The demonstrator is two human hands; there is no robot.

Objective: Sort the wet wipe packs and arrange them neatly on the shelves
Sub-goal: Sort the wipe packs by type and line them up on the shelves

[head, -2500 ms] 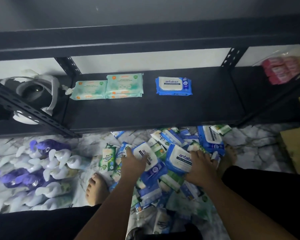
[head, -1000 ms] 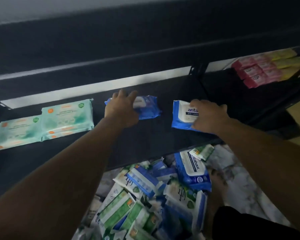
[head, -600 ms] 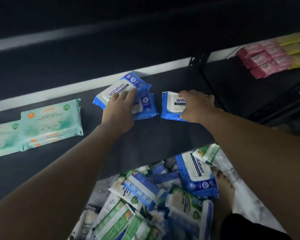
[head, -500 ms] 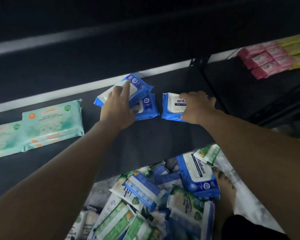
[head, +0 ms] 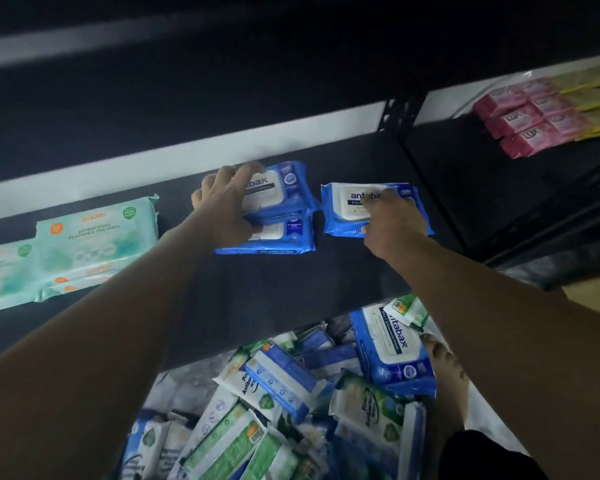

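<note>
The left hand (head: pixel 222 209) and right hand (head: pixel 392 225) are each gripping a blue wipe pack on the shelf (head: pixel 291 285).
The left hand's fingers are curling round the left end of the top blue pack (head: pixel 286 188), which is lying on the lower blue pack (head: pixel 288 239). The right hand is clasping the single blue pack (head: pixel 343 209) just beside them. Teal packs (head: pixel 94 240) are lying farther left, and a heap of packs (head: pixel 291 393) is lying below.

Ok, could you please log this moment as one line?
left hand: grips top blue pack of stack | right hand: holds lone blue pack beside stack | teal packs: shelf left | floor pile: unsorted
</note>
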